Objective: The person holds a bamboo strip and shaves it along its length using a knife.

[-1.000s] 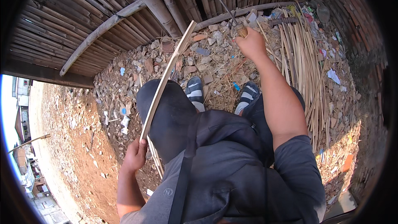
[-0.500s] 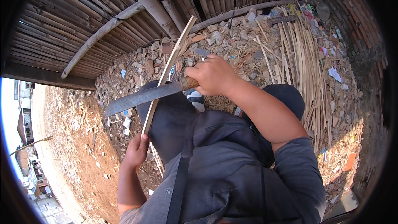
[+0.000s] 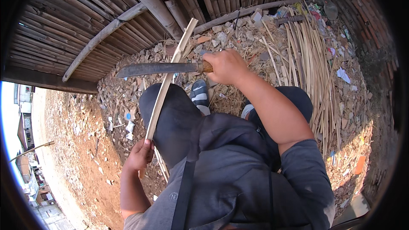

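My right hand (image 3: 228,66) is closed round the wooden handle of a machete (image 3: 159,68). Its long dark blade points left and crosses the upper part of a pale bamboo strip (image 3: 158,106). The strip slants up and away over my left thigh, and its far end looks split or notched. Down at the near end, my left hand (image 3: 140,155) grips the strip between thumb and fingers. Whether the blade's edge is biting into the strip, I cannot tell.
Many cut bamboo strips (image 3: 313,81) lie in a long heap at my right. Rubble and litter (image 3: 221,38) cover the ground ahead. A bamboo slat wall (image 3: 55,30) rises at the far left, a brick wall (image 3: 362,17) on the right. My sandalled foot (image 3: 199,93) is between my knees.
The machete has moved farther along the strip, away from me, and its blade has turned closer to level. My left hand has stayed nearly in place on the strip.
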### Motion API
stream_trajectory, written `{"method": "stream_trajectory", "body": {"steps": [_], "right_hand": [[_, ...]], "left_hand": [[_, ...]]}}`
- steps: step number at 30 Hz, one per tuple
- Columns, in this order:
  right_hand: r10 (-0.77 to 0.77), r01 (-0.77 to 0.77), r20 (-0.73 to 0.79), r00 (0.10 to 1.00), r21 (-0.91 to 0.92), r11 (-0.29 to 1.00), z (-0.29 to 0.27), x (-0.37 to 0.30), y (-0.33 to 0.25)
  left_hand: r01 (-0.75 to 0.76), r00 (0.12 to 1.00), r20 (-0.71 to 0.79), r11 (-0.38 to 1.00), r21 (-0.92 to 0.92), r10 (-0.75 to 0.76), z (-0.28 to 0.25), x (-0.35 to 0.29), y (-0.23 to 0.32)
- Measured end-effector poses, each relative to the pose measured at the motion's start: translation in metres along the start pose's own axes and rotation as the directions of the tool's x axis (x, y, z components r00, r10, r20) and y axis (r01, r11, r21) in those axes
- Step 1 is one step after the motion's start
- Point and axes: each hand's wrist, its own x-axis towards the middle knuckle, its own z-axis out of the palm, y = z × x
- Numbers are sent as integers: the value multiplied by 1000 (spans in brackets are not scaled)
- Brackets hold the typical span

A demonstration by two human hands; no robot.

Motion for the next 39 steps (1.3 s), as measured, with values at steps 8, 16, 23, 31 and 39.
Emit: {"method": "stream_trajectory", "body": {"steps": [8, 16, 23, 31, 39], "right_hand": [[41, -31, 122, 992, -87, 996, -3, 4, 17], [7, 2, 89, 996, -101, 995, -15, -1, 0], [28, -19, 116, 993, -79, 997, -11, 1, -8], [282, -283, -44, 958, -11, 959, -31, 4, 28], [-337, 335, -29, 941, -57, 941, 4, -9, -34]], "left_hand": [[-109, 987, -92, 976, 189, 129, 5, -2, 14], [-4, 998, -62, 979, 205, 17, -1, 1, 12], [-242, 922, -127, 800, 549, 366, -1, 11, -6], [-16, 998, -62, 988, 151, 26, -6, -3, -1], [50, 994, 101, 990, -134, -37, -8, 4, -4]]}}
